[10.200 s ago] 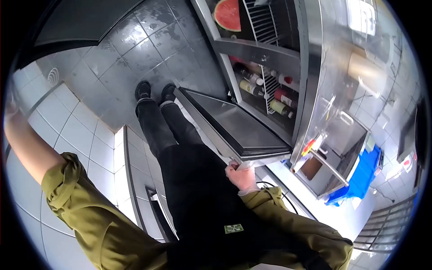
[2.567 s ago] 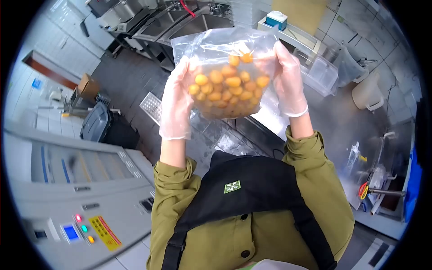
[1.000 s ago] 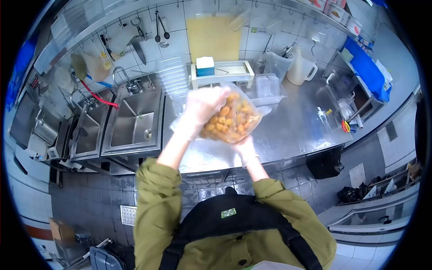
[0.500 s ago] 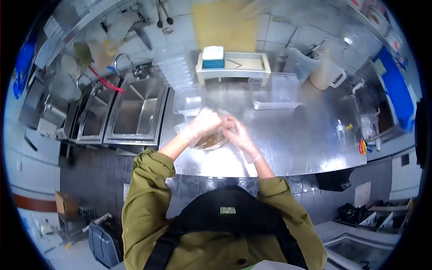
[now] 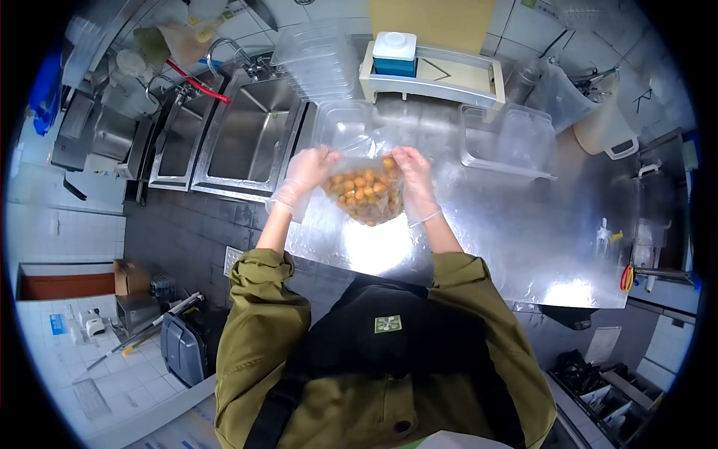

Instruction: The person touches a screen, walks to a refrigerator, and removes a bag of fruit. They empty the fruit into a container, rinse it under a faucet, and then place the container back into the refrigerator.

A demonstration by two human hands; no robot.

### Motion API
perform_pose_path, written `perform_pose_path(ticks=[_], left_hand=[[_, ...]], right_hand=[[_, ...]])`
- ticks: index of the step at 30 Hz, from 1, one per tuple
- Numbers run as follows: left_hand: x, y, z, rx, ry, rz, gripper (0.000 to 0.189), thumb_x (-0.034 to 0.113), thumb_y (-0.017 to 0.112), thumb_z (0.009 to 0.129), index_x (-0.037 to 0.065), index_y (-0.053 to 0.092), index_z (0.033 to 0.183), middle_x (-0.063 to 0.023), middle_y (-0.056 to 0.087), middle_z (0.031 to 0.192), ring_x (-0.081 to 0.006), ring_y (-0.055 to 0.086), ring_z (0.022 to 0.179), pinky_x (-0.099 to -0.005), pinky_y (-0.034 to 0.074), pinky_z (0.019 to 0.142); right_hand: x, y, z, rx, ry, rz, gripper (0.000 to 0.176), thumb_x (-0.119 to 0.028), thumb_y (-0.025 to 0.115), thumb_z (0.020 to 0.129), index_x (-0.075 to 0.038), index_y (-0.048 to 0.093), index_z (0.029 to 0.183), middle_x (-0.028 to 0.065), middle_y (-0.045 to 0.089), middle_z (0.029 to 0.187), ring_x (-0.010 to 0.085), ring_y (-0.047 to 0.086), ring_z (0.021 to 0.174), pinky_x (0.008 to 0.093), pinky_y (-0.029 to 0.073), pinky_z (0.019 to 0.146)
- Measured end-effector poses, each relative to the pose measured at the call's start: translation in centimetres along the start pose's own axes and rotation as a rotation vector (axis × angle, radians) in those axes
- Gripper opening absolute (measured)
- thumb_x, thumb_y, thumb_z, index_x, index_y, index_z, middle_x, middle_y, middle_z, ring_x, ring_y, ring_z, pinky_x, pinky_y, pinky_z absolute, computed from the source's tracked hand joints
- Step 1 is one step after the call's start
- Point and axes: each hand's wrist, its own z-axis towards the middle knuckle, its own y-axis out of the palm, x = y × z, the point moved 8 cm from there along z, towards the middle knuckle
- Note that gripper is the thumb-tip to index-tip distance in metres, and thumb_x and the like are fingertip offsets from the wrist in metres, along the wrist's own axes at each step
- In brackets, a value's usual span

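Observation:
A clear plastic bag [image 5: 366,196] full of small round orange-brown pieces hangs between my hands above the steel table. My left hand [image 5: 308,170], in a thin clear glove, pinches the bag's upper left edge. Gripping the upper right edge is my right hand [image 5: 413,173], gloved the same way. Between them the top of the bag is spread wide, and the contents sag to the bottom. Just behind the bag sits a clear plastic tub [image 5: 340,123], partly hidden by it. I cannot make out what the round pieces are.
Steel sinks [image 5: 250,135] lie to the left, with stacked clear containers [image 5: 318,60] behind. At the back stands a cream rack [image 5: 464,86] with a teal-and-white box [image 5: 395,54]. To the right are clear tubs [image 5: 516,138], a beige jug [image 5: 606,131] and red-yellow scissors [image 5: 627,278].
My hands were close together at the top of the bag; now they are apart, stretching its top sideways. The bag's contents show more plainly, and the view has shifted.

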Motion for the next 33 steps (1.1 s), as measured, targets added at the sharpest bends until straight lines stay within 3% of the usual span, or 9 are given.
perform_pose_path(ticks=[2, 5, 11, 20, 22, 26, 29, 31, 33], left_hand=[[3.1, -2.3, 0.6, -0.087, 0.025, 0.059, 0.027, 0.026, 0.061, 0.083, 0.011, 0.063, 0.105, -0.0120, 0.066, 0.087, -0.0301, 0.064, 0.082, -0.0384, 0.050, 0.073], [9.6, -4.1, 1.7, 0.114, 0.380, -0.295, 0.031, 0.019, 0.065, 0.080, 0.011, 0.060, 0.109, -0.0083, 0.066, 0.092, -0.0274, 0.064, 0.085, -0.0359, 0.050, 0.075], [14.8, -2.4, 4.4, -0.115, 0.704, -0.143, 0.017, 0.010, 0.068, 0.073, 0.009, 0.066, 0.090, -0.0053, 0.065, 0.086, -0.0251, 0.063, 0.079, -0.0321, 0.050, 0.070], [15.6, -2.6, 3.4, 0.057, 0.827, -0.167, 0.015, -0.003, 0.062, 0.066, 0.008, 0.063, 0.077, -0.0047, 0.061, 0.077, -0.0257, 0.062, 0.073, -0.0329, 0.050, 0.061], [15.1, -2.2, 2.8, 0.101, 0.784, -0.298, 0.020, -0.007, 0.060, 0.063, 0.008, 0.061, 0.075, -0.0047, 0.059, 0.075, -0.0258, 0.061, 0.071, -0.0337, 0.049, 0.060], [14.5, -1.4, 1.6, 0.182, 0.697, -0.390, 0.024, -0.011, 0.058, 0.060, 0.008, 0.058, 0.074, -0.0061, 0.057, 0.072, -0.0265, 0.058, 0.067, -0.0346, 0.048, 0.059], [13.9, -0.8, 0.8, 0.268, 0.702, -0.477, 0.024, -0.012, 0.058, 0.060, 0.007, 0.056, 0.075, -0.0076, 0.057, 0.072, -0.0260, 0.057, 0.065, -0.0337, 0.046, 0.058], [12.8, -0.2, 0.0, 0.387, 0.567, -0.533, 0.023, -0.013, 0.057, 0.066, 0.007, 0.054, 0.078, -0.0062, 0.056, 0.072, -0.0217, 0.055, 0.063, -0.0319, 0.046, 0.057], [11.0, 1.4, -0.8, 0.484, 0.388, -0.640, 0.021, -0.012, 0.056, 0.073, 0.007, 0.052, 0.080, -0.0041, 0.055, 0.073, -0.0166, 0.053, 0.063, -0.0293, 0.045, 0.057]], right_hand=[[-0.2, 0.0, -0.2, 0.028, -0.016, -0.013, 0.022, -0.024, 0.057, 0.090, -0.004, 0.062, 0.097, 0.0031, 0.064, 0.091, 0.0102, 0.055, 0.086, 0.0258, 0.042, 0.080], [-0.1, 0.2, -0.7, 0.062, -0.036, 0.027, 0.019, -0.020, 0.055, 0.091, -0.003, 0.062, 0.097, 0.0020, 0.063, 0.088, 0.0091, 0.055, 0.084, 0.0240, 0.043, 0.078], [-1.1, 0.0, -0.5, 0.086, -0.074, 0.042, 0.015, -0.015, 0.053, 0.092, -0.003, 0.061, 0.097, 0.0004, 0.061, 0.084, 0.0069, 0.053, 0.079, 0.0207, 0.042, 0.074], [-1.6, -0.2, -0.2, 0.053, -0.272, -0.242, 0.013, -0.016, 0.051, 0.091, -0.005, 0.055, 0.088, -0.0032, 0.049, 0.074, 0.0073, 0.043, 0.070, 0.0225, 0.038, 0.064], [-2.0, 0.4, -0.6, 0.034, -0.265, -0.106, 0.011, -0.016, 0.050, 0.090, -0.006, 0.054, 0.088, -0.0035, 0.047, 0.077, 0.0078, 0.042, 0.072, 0.0227, 0.038, 0.065], [-0.4, 0.8, -1.5, 0.083, 0.007, 0.251, 0.010, -0.013, 0.048, 0.087, -0.007, 0.055, 0.092, -0.0038, 0.046, 0.085, 0.0075, 0.042, 0.074, 0.0217, 0.037, 0.065], [1.4, 0.7, -1.5, 0.094, 0.058, 0.464, 0.012, -0.013, 0.047, 0.085, -0.008, 0.055, 0.092, -0.0037, 0.046, 0.086, 0.0078, 0.043, 0.075, 0.0220, 0.037, 0.066], [2.3, 1.3, -1.4, 0.167, 0.141, 0.699, 0.010, -0.012, 0.046, 0.085, -0.008, 0.055, 0.088, -0.0034, 0.047, 0.084, 0.0080, 0.044, 0.074, 0.0228, 0.038, 0.066], [3.5, 2.3, -0.7, -0.207, 0.037, 0.886, 0.012, -0.018, 0.049, 0.086, -0.008, 0.056, 0.087, -0.0014, 0.052, 0.088, 0.0099, 0.048, 0.082, 0.0245, 0.040, 0.074]])
